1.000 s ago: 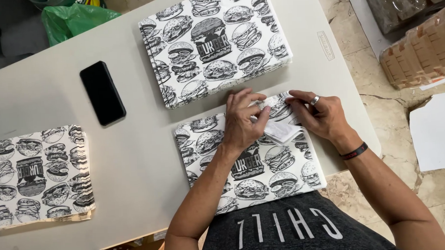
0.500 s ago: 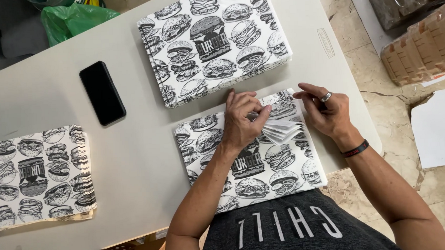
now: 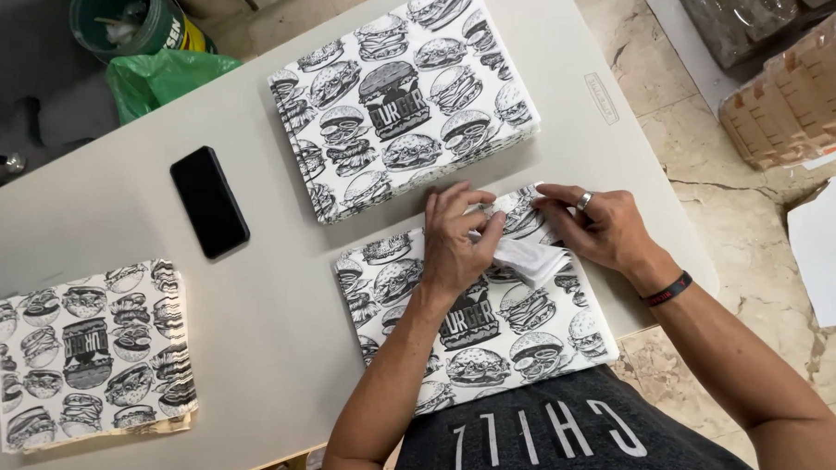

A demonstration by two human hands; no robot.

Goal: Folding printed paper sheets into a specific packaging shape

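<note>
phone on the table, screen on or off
Off: the phone lies flat on the table, its face plain black with nothing lit, well apart from both hands.

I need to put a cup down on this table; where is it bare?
Bare table lies between the phone, the left stack and the near stack. It is crowded where both hands fold paper, close to the far stack.

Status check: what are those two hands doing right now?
Left hand pressing printed sheet. Right hand pinching its folded white corner. Nothing in the way.
</note>
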